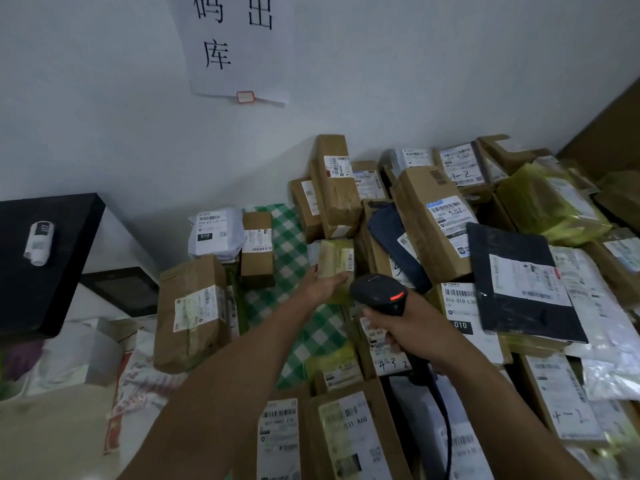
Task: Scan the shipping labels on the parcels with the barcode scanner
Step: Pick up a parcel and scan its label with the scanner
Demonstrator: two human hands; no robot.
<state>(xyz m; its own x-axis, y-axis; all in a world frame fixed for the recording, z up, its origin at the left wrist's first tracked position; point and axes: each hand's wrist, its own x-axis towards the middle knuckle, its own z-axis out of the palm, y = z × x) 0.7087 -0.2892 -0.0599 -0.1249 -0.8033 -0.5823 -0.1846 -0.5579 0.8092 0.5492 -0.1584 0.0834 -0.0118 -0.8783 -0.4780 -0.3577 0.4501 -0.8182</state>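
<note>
Near the middle of the frame, the left hand holds a small parcel wrapped in yellowish plastic. Its thumb and fingers curl round the bottom end, so the white label on the parcel's right side stays bare and can be read.

Just to the right and a bit lower, the right hand grips the handle of the black barcode scanner. The scanner's head points up the frame toward the small parcel, and a red light glows on it. A black cable runs from the handle down to the bottom of the frame.

I think the step now is to scan this one label. The parcel seems held up and tipped so the scanner can see it.

On the right side of the frame lies a big pile of parcels, many with labels facing up, likely waiting their turn. On the left, a few parcels sit apart beside a green checked cloth, maybe the done ones.
</note>
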